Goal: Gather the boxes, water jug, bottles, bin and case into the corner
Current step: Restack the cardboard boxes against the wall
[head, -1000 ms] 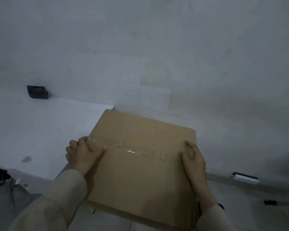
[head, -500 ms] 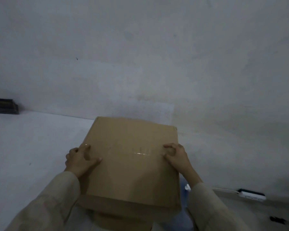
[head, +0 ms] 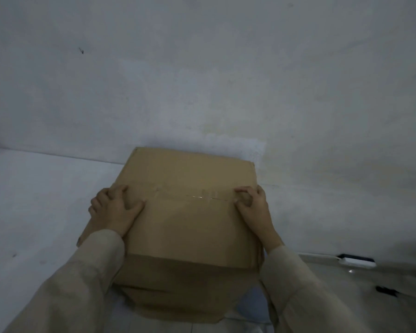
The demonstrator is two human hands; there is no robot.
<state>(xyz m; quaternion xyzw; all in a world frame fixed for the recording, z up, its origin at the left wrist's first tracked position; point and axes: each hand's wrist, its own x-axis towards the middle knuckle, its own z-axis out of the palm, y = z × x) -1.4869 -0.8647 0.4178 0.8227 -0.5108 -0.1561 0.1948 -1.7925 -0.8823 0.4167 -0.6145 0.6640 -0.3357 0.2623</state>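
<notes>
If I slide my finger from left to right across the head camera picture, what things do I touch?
left hand → clear tape on the cardboard box → right hand → white power strip on the floor.

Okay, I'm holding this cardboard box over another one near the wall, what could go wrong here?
1. Both hands, left and right, grip only the upper cardboard box's top edges, so it may slip.
2. The lower box looks narrower and offset, so a stack might tip.
3. The power strip cable could trip you.

two stacked boxes [head: 190, 212], two hands [head: 115, 210], one power strip [head: 356, 261]
</notes>
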